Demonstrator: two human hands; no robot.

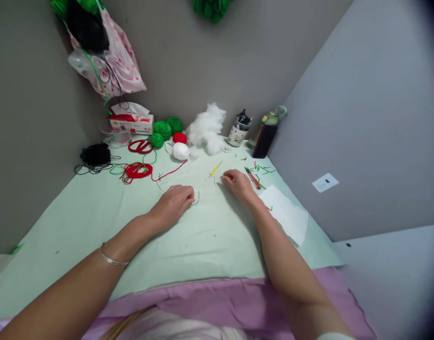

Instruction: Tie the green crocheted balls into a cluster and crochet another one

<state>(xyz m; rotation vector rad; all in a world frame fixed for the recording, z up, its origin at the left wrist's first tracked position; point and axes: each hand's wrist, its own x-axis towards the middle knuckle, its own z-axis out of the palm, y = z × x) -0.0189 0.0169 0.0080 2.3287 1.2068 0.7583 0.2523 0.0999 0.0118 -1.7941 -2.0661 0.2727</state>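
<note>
My left hand (174,202) rests on the pale green table cover, fingers closed around a thin white yarn strand (198,196) whose end curves out past the fingertips. On its other side the strand runs toward a ball of white yarn (180,151). Over the table to the right, my right hand (237,183) has its fingers pinched together; whether anything is between them is too small to tell. Just left of its fingertips lie a short pale yarn piece (212,178) and a small yellow-handled tool (215,169) with a thin metal shaft. Orange-handled thread snips (253,178) lie right of that hand.
Red yarn (138,171), black yarn (95,155), red-handled scissors (140,147) and green yarn balls (162,129) lie back left. Behind are a tissue box (139,123), white stuffing (207,127), a jar (237,134) and a phone (265,140). White paper (286,215) lies right.
</note>
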